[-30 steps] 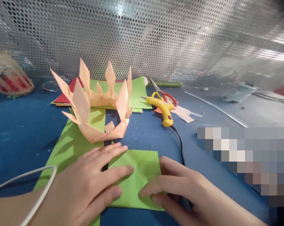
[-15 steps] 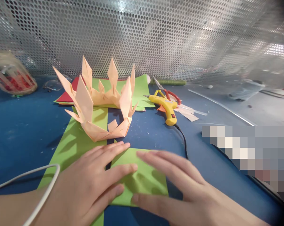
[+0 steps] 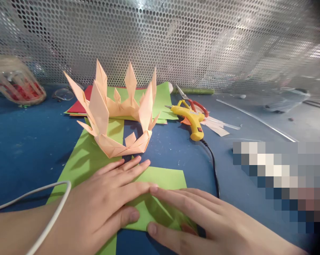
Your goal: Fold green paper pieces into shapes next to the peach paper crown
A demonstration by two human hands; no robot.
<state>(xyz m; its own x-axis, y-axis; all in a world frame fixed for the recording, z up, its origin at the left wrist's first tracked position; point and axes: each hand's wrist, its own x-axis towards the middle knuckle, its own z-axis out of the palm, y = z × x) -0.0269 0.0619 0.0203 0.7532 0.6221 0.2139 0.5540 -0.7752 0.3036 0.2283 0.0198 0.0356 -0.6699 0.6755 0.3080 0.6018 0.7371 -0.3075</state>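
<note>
My left hand lies flat with its fingers spread over the left part of a small green paper sheet and part of a longer green sheet. On the small sheet's right part rests my right hand, fingers stretched out and thumb apart near the front edge. Its index fingertip meets the left index fingertip. Just beyond the hands stands a peach folded-paper crown with tall pointed tips. The small sheet's right edge is partly hidden under my right hand.
A yellow glue gun with a black cord lies right of the crown, beside red-handled scissors. Behind are coloured sheets and a perforated metal panel. A jar stands at left. A white cable crosses my left wrist.
My right hand has shifted downward over the small green sheet, and its index fingertip now meets the left one. The left fingers have spread slightly. The whole view has shifted a little.
</note>
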